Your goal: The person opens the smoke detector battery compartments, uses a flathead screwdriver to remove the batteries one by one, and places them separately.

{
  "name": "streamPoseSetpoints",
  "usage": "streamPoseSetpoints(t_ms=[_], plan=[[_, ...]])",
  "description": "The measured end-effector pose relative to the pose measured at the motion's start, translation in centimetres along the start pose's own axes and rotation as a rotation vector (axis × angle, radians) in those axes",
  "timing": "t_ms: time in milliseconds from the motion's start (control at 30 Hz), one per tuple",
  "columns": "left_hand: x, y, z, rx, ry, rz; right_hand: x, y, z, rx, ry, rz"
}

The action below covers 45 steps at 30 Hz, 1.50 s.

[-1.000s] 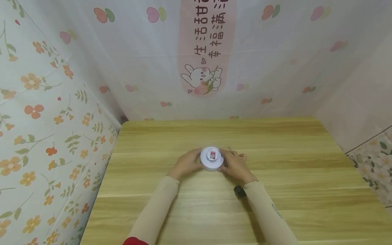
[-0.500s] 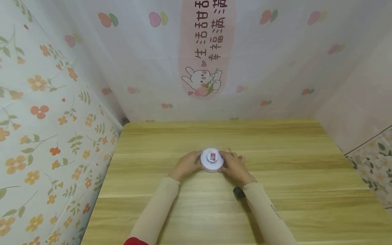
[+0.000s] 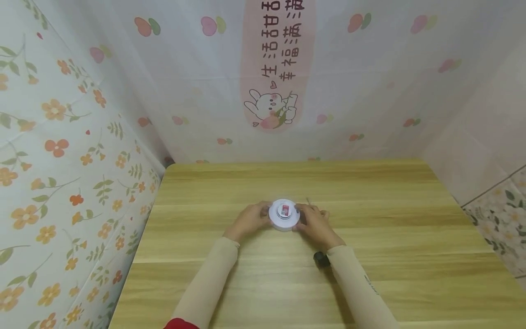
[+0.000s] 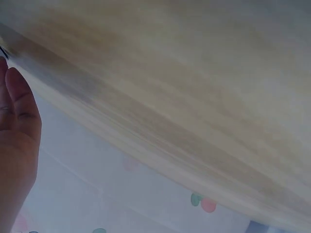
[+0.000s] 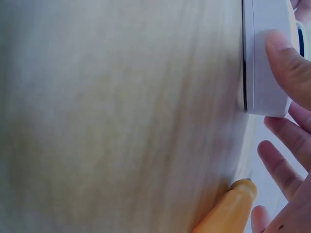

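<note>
barely anything had shifted: left hand [image 3: 248, 221] and right hand [image 3: 317, 225], fingers part-curled, still gripped opposite sides of the white smoke-detector-like disc [image 3: 284, 215] on the wooden table [image 3: 197, 196], apparently just steadying it.

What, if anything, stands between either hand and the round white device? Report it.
Nothing visible does: the left hand and right hand both touch the round white device at its sides. The orange handle lies near the right hand, not between it and the device.
</note>
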<state>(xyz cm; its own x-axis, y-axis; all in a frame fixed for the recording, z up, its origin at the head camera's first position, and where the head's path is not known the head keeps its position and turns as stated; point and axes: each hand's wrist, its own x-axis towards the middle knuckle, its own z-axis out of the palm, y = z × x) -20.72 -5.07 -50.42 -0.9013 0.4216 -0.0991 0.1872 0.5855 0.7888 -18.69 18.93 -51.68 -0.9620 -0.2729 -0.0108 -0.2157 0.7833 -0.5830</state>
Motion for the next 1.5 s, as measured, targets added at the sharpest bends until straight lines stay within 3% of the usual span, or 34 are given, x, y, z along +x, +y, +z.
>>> streamPoseSetpoints(t_ms=[300, 567, 667, 867, 1000, 1367, 1500], plan=[[0.0, 0.0, 0.1, -0.017, -0.009, 0.005, -0.3, -0.1, -0.2, 0.059, -0.014, 0.005], [-0.6, -0.1, -0.2, -0.111, 0.003, 0.019, -0.9, -0.6, -1.1, 0.192, -0.04, 0.069], [-0.8, 0.3, -0.5, -0.177, 0.019, 0.006, -1.0, -0.7, -1.4, 0.238, -0.033, 0.073], [-1.3, 0.9, -1.1, -0.32, 0.036, -0.045, -1.0, -1.0, -1.6, 0.353, -0.001, 0.003], [-1.6, 1.2, -1.4, -0.326, 0.041, -0.043, -1.1, -1.3, -1.8, 0.442, 0.011, 0.013], [-1.8, 0.9, -1.7, -0.388, 0.04, -0.031, -1.0, -2.4, -2.3, 0.509, 0.029, 0.038], [-1.5, 0.9, -1.8, -0.333, 0.074, -0.022, -0.8, -2.2, -2.2, 0.537, 0.031, 0.035]])
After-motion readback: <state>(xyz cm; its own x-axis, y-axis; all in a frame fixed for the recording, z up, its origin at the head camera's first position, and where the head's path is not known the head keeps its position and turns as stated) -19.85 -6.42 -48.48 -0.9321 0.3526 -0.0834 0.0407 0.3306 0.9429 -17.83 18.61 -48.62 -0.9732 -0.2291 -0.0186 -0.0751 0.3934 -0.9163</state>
